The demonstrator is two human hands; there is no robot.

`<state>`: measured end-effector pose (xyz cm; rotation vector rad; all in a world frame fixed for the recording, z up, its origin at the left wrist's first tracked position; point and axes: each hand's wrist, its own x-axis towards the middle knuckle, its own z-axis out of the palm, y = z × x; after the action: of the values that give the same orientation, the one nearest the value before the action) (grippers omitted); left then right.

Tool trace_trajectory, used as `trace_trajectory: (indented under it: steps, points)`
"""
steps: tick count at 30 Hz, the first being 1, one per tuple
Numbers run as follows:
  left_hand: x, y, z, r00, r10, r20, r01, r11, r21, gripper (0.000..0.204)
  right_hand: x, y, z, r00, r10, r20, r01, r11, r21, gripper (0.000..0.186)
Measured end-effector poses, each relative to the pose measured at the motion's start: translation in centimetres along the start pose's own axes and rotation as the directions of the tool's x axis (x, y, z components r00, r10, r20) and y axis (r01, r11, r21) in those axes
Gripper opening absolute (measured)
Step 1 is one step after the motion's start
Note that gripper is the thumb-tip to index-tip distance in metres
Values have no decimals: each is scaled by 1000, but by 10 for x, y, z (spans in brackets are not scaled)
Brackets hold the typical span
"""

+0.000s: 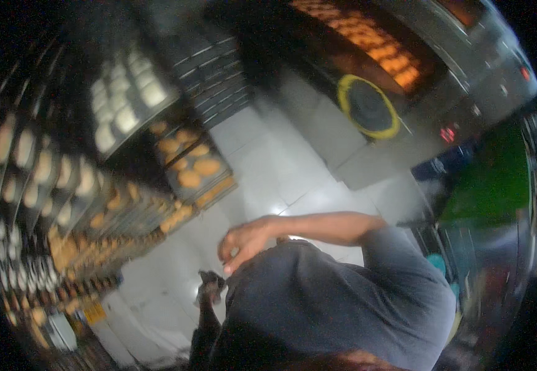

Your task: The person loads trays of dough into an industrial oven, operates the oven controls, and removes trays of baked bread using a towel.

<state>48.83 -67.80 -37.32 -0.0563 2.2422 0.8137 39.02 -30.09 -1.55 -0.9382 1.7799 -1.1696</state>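
My right arm bends across the front of my grey shirt, and my right hand (pixel 247 242) hangs before it with its fingers curled in. A small pale spot shows between thumb and fingers; what it is I cannot make out. Lower and to the left is my left hand (pixel 204 295), in shadow and close to my body. It is closed around a crumpled dark cloth (pixel 213 280). Both hands are in mid-air above the floor, apart from the bread racks.
At left, racks carry trays of pale rolls (pixel 129 93) and browned rolls (pixel 188 164). An oven (pixel 417 117) with glowing rolls (pixel 376 46) stands at upper right, a yellow-rimmed black disc (pixel 368 107) at its front. White floor tiles (pixel 262 164) lie between. A green surface (pixel 488 179) is at right.
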Motion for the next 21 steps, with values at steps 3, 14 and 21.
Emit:
trace_trajectory:
  steps: [3, 14, 21]
  points:
    - [3, 22, -8, 999, 37, 26, -42, 973, 227, 31, -68, -1, -60, 760, -126, -637, -28, 974, -226, 47]
    - [21, 39, -20, 993, 92, 74, -118, 826, 551, 32, -328, 79, -142, -207, -2, -978, -975, 88, 206, 97]
    - [2, 19, -23, 899, 394, 194, -362, 415, 835, 34, -346, 102, -173, -137, 107, -985, -943, 290, 163, 82]
